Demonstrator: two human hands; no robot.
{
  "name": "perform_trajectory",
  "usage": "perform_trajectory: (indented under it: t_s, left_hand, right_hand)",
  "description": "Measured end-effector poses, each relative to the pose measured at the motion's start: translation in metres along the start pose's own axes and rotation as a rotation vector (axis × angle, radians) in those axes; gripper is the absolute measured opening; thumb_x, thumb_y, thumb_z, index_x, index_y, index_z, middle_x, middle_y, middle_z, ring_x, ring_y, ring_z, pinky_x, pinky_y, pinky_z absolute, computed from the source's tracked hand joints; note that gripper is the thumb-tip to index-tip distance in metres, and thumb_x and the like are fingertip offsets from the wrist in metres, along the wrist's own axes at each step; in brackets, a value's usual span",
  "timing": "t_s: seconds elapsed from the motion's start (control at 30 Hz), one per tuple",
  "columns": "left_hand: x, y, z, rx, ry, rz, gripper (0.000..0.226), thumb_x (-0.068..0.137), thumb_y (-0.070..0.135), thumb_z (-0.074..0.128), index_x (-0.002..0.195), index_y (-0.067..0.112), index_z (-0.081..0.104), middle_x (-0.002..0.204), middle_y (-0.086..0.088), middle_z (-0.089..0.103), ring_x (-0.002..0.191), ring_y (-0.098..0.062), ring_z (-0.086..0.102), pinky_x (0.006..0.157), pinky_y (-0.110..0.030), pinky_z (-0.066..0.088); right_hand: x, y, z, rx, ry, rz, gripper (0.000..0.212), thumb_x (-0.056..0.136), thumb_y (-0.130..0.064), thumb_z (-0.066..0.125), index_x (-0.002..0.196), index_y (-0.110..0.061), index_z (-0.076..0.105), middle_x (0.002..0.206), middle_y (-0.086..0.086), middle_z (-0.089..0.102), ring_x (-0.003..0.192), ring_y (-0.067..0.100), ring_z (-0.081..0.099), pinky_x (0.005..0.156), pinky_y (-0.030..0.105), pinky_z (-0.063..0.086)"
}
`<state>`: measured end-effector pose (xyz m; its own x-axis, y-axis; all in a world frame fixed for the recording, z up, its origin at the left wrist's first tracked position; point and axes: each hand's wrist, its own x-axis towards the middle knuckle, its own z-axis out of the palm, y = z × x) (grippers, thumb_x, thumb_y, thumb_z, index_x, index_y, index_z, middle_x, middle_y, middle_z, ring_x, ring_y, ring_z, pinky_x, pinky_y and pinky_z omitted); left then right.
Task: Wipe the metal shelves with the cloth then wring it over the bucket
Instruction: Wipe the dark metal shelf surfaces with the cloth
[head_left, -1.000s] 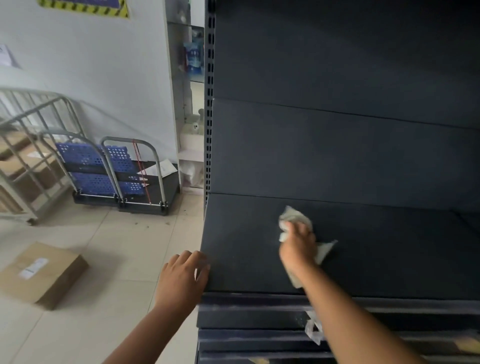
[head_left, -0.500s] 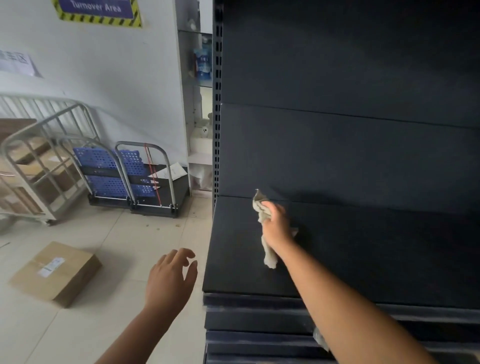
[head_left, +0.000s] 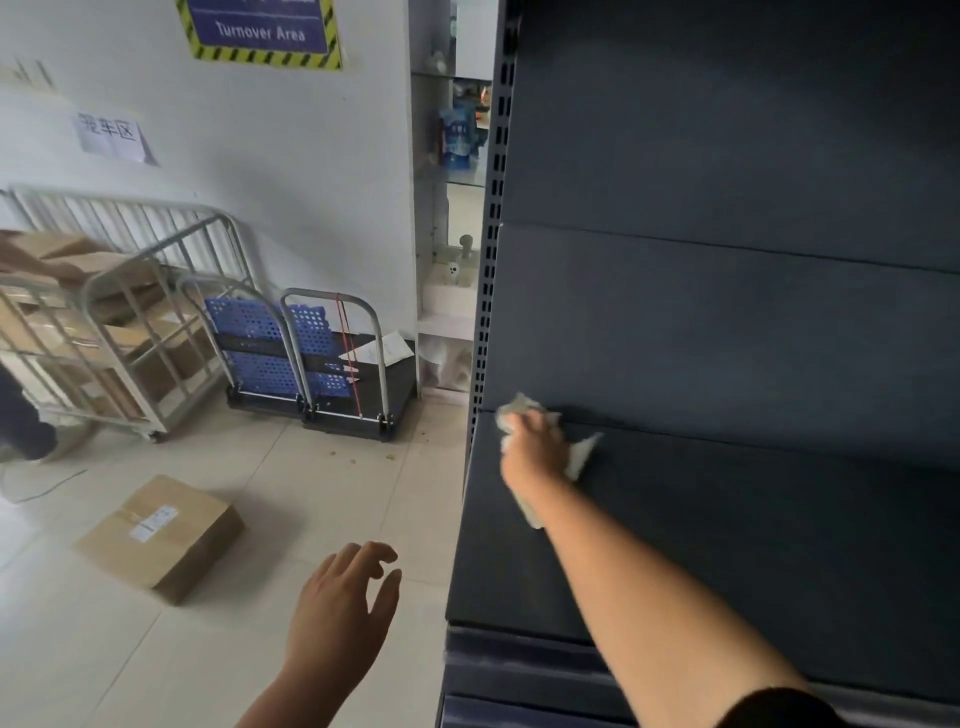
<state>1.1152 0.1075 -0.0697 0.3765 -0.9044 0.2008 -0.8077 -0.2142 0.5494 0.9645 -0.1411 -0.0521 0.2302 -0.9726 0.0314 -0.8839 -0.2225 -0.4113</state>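
Cloth (head_left: 582, 452) handling, head view: the material reads as light, soft and limp, judged from the way its loose corners flop out on either side of the grip. It will bunch and fold under any pressure and offers no rigid edge. Best hold is a full-palm bunch at its middle, which also suits the later wringing step.

Right hand (head_left: 532, 449): grip closed over the bunched cloth, pressing it down on the metal shelf (head_left: 727, 519) at the rear left corner, where the shelf meets the back panel (head_left: 727, 322). One tail of cloth trails toward the wrist, another juts out to the right of the knuckles.

Left hand (head_left: 345, 605): grip open, fingers loosely spread, holding nothing, hanging over the floor just left of the shelf's front edge.

No bucket is visible.
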Motion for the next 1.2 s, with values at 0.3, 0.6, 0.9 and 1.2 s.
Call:
perform_trajectory:
  t_s: [0.3,0.6,0.9,1.2]
  left_hand:
    - [-0.001,-0.006,-0.011,-0.047,0.023,-0.018,0.013,0.084,0.031,0.064,0.095,0.034,0.058,0.081,0.016,0.056,0.075,-0.011,0.054,0.063,-0.033,0.046]
    - [0.021,0.034,0.013,-0.152,-0.036,0.071,0.012,0.087,0.031,0.059,0.098,0.027,0.061,0.085,0.009,0.06,0.078,-0.017,0.055,0.067,-0.034,0.046]
    - [0.035,0.054,0.017,-0.172,-0.031,0.127,0.01,0.088,0.031,0.057,0.098,0.028,0.06,0.087,0.009,0.059,0.077,-0.016,0.054,0.066,-0.031,0.043]
    - [0.027,-0.001,-0.022,-0.15,0.077,-0.056,0.006,0.087,0.03,0.058,0.093,0.03,0.059,0.085,0.009,0.058,0.071,-0.015,0.058,0.062,-0.032,0.042]
  right_hand:
    - [-0.043,-0.053,-0.002,0.478,-0.097,-0.194,0.055,0.08,0.011,0.038,0.125,-0.013,0.058,0.135,0.01,0.05,0.126,0.028,0.045,0.111,0.032,0.031]
    - [-0.138,0.142,-0.082,-0.125,0.105,0.396,0.055,0.084,-0.002,0.048,0.136,-0.019,0.043,0.148,0.015,0.033,0.119,0.047,0.037,0.102,0.049,0.034]
    - [-0.188,0.051,-0.039,-0.095,-0.006,0.118,0.057,0.086,-0.01,0.045,0.139,-0.025,0.03,0.15,0.009,0.025,0.13,0.036,0.029,0.108,0.047,0.028]
    - [-0.184,-0.09,0.025,0.089,-0.217,-0.18,0.046,0.086,-0.009,0.047,0.13,-0.021,0.039,0.141,0.007,0.034,0.125,0.034,0.033,0.103,0.046,0.032]
